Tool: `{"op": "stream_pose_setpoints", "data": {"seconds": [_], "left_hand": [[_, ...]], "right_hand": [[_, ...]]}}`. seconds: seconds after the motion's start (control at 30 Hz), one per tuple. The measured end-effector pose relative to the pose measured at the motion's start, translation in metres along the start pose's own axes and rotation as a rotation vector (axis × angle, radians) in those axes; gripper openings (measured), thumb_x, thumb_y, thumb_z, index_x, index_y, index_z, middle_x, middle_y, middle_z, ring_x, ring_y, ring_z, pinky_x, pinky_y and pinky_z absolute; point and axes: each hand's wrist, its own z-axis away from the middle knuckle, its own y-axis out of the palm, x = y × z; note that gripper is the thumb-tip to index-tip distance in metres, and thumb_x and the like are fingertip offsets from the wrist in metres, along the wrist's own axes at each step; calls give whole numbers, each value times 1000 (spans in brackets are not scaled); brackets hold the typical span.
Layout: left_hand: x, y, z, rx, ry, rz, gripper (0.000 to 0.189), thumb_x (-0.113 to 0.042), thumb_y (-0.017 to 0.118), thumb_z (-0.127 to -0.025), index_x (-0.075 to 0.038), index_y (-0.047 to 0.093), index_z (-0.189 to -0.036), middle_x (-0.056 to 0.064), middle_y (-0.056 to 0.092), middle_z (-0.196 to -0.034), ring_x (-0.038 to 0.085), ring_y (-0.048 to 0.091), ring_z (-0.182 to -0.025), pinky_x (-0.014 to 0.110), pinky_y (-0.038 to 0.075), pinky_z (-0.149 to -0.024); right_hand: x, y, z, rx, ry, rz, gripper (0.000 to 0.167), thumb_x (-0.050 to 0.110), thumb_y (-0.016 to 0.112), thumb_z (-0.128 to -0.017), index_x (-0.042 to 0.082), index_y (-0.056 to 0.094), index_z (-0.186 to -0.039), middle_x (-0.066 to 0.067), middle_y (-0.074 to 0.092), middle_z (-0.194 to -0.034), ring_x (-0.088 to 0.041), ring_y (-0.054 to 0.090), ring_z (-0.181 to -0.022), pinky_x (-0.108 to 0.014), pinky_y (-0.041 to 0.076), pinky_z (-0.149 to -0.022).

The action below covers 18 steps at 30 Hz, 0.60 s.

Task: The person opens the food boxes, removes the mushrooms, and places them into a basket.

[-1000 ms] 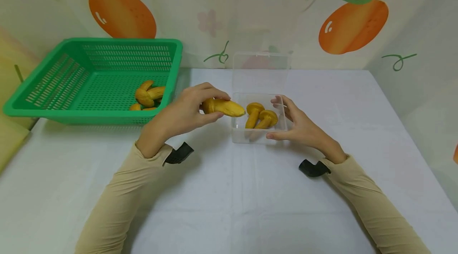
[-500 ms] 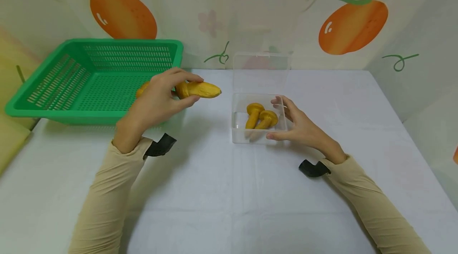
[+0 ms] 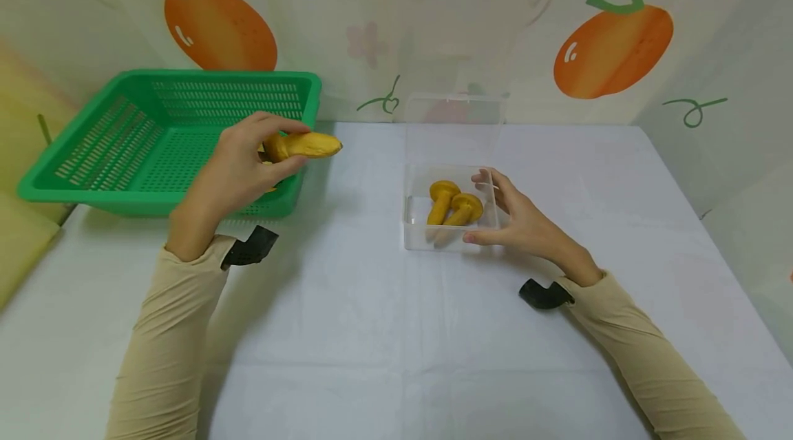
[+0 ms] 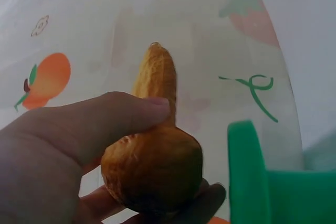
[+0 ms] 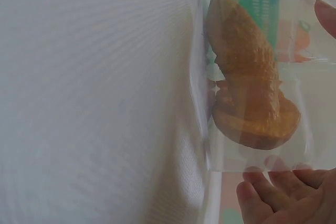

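A yellow-brown mushroom [image 3: 312,144] with a bulbous cap is pinched by my left hand [image 3: 226,164], over the right side of the green basket [image 3: 124,200]. The left wrist view has the thumb across the mushroom's stem [image 4: 156,72], fingers behind its cap [image 4: 152,174], and the basket rim [image 4: 247,166] at right. My right hand [image 3: 529,225] grips the right side of a clear plastic box [image 3: 418,239], thumb in front and fingers behind. Two mushrooms [image 3: 442,200] lie inside the box; one mushroom [image 5: 247,66] shows through its wall in the right wrist view.
The box's clear lid [image 3: 455,127] stands raised at the back. A white cloth covers the table [image 3: 372,330]. Behind it hangs a patterned curtain [image 3: 464,27] with orange fruit prints. Yellow cloth [image 3: 25,247] lies at the left edge. My left hand hides part of the basket's contents.
My left hand has carried the mushroom leftward, from beside the clear box to over the basket. The right hand keeps its hold on the box, and the two mushrooms inside have not moved.
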Motion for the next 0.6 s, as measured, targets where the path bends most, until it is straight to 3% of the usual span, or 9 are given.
{"op": "stream_pose_setpoints", "data": {"seconds": [0.17, 0.4, 0.6], "left_hand": [[9, -8, 3, 35, -77, -16, 34, -10, 72, -89, -9, 67, -123, 15, 63, -119, 22, 51, -97, 18, 38, -72], [24, -20, 6, 73, -180, -79, 34, -11, 69, -91, -6, 64, -124, 21, 60, -119, 32, 50, -103, 40, 38, -80], [34, -26, 5, 148, -271, -108, 35, -11, 65, -93, -3, 58, -126, 26, 56, -122, 40, 48, -108, 51, 41, -83]], "right_hand": [[1, 0, 0, -6, -1, 0, 102, 28, 83, -80, 8, 17, -155, -13, 32, -157, -32, 25, -150, -57, 19, -122], [1, 0, 0, 1, -1, 6, 102, 28, 83, -80, 8, 17, -155, -13, 31, -157, -32, 24, -151, -56, 18, -122], [0, -1, 0, 3, 1, 3, 100, 26, 83, -81, 8, 18, -155, -12, 31, -157, -31, 23, -151, -55, 18, -123]]}}
